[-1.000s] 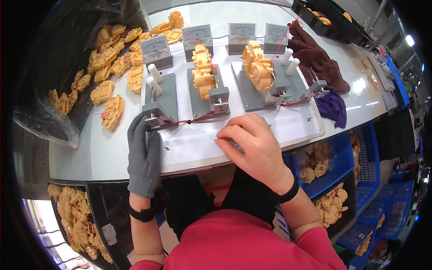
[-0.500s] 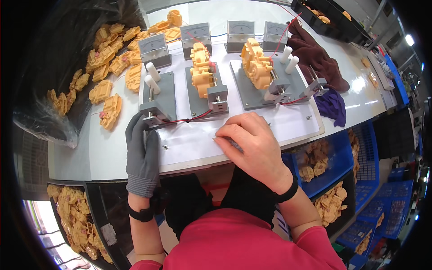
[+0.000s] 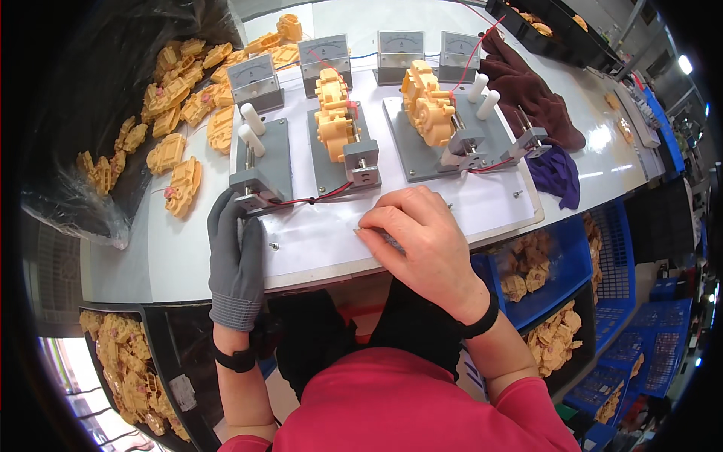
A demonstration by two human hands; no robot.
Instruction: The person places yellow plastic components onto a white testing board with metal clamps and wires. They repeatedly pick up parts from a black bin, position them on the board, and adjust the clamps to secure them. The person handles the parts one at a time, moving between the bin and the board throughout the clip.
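Note:
My left hand [image 3: 236, 252], in a grey knit glove, lies with fingers stretched out, its fingertips at the front block of the left grey fixture [image 3: 279, 162]. Two white pegs [image 3: 252, 128] stand on that fixture, which carries no yellow part. My bare right hand [image 3: 422, 241] rests on the white board [image 3: 324, 252] near its front edge. Its fingers are curled, thumb close to the index finger; what they hold, if anything, is hidden. Beyond it, a yellow plastic gearbox housing [image 3: 335, 120] sits upright on the middle fixture [image 3: 369, 166] and another housing [image 3: 429, 109] on the right fixture [image 3: 407, 154].
Several dial meters [image 3: 399, 53] line the back. Loose yellow housings [image 3: 183, 188] and a black plastic bag [image 3: 75, 188] lie left. A brown cloth [image 3: 520, 90] and a purple cloth [image 3: 556, 177] are right. Below stand a black crate [image 3: 177, 339] and a blue bin [image 3: 572, 271] of yellow parts.

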